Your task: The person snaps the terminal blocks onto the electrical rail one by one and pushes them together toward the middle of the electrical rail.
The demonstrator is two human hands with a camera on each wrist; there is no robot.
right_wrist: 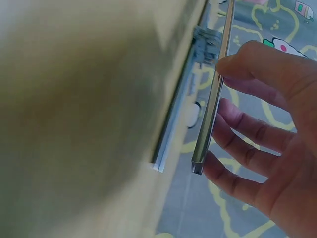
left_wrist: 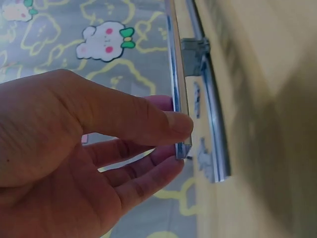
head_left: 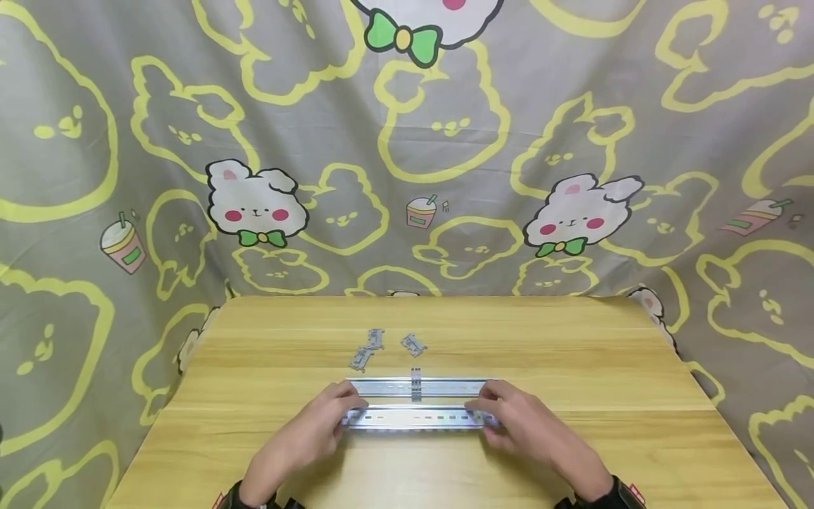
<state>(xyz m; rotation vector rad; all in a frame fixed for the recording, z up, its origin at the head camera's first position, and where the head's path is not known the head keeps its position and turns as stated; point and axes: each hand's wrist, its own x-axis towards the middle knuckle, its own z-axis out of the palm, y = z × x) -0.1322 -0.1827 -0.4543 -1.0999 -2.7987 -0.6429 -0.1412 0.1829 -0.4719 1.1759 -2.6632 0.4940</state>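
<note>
Two hands [head_left: 326, 416] [head_left: 518, 418] grip one metal rail [head_left: 416, 418] (beyond it lie a second rail [head_left: 384, 387] and three loose grey pieces [head_left: 413, 345]).

We see smooth, glossy metal on the front DIN rail [head_left: 400, 423] and the rear DIN rail [head_left: 388, 394]. The mounted terminal blocks [head_left: 416, 385] and loose terminal blocks [head_left: 413, 344] look like matt plastic; the tabletop [head_left: 572, 353], wood-grained with a soft sheen; the curtain [head_left: 356, 141], softly creased cloth.
</note>
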